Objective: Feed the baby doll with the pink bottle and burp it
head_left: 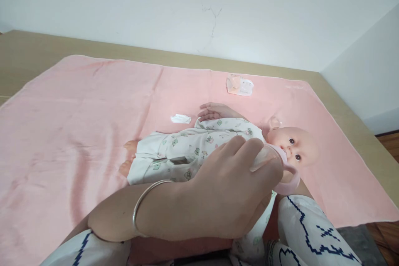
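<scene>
Fingers (241, 143) of the left hand (224, 187) clamp a bottle (264, 158) near the tabletop's (358, 133) right edge; the right hand's (222, 111) lie loosely together.

Baby doll (205, 137) (face-up) — pink-handled bottle (265, 157) near mouth

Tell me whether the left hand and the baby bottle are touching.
Touching. The head view shows the left hand curled around the body of the baby bottle, with no gap between them.

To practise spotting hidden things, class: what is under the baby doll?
The pink cloth spreads around the baby doll. The right hand shows on the doll's far side, the forearm apparently passing beneath; that stretch, and the cloth there, are covered.
</scene>
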Tool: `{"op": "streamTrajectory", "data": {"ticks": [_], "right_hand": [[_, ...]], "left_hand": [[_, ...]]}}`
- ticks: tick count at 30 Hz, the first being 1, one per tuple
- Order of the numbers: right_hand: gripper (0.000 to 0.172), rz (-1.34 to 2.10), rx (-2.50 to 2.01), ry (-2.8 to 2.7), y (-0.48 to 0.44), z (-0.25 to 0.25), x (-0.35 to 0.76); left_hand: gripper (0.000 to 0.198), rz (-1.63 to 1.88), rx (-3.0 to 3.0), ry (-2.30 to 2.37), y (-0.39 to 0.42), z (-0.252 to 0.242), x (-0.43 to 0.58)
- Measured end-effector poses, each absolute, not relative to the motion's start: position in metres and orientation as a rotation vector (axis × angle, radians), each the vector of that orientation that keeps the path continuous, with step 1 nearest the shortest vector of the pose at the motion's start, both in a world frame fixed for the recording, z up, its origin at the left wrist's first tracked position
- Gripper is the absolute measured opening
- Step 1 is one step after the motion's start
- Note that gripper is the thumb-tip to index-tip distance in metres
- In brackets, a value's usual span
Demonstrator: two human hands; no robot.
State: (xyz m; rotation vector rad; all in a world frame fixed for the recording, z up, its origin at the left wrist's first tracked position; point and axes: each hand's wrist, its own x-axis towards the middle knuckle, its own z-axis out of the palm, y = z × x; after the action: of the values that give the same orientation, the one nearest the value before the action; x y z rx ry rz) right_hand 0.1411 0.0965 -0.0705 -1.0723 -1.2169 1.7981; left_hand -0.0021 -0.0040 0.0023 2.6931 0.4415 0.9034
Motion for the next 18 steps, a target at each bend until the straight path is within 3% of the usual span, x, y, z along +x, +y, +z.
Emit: {"op": "streamTrajectory", "data": {"ticks": [9, 18], "right_hand": [[0.038, 1.868, -1.041, -1.111, 0.122, -0.1, 0.139], [0.031, 1.83, -0.934, -1.152, 0.06, -0.031, 0.153]], "left_hand": [[0.027, 0.87, 2.709, 0.435, -0.005, 0.008, -0.006], [0.028, 0.816, 2.71, 0.446, -0.003, 0.01, -0.004]]}}
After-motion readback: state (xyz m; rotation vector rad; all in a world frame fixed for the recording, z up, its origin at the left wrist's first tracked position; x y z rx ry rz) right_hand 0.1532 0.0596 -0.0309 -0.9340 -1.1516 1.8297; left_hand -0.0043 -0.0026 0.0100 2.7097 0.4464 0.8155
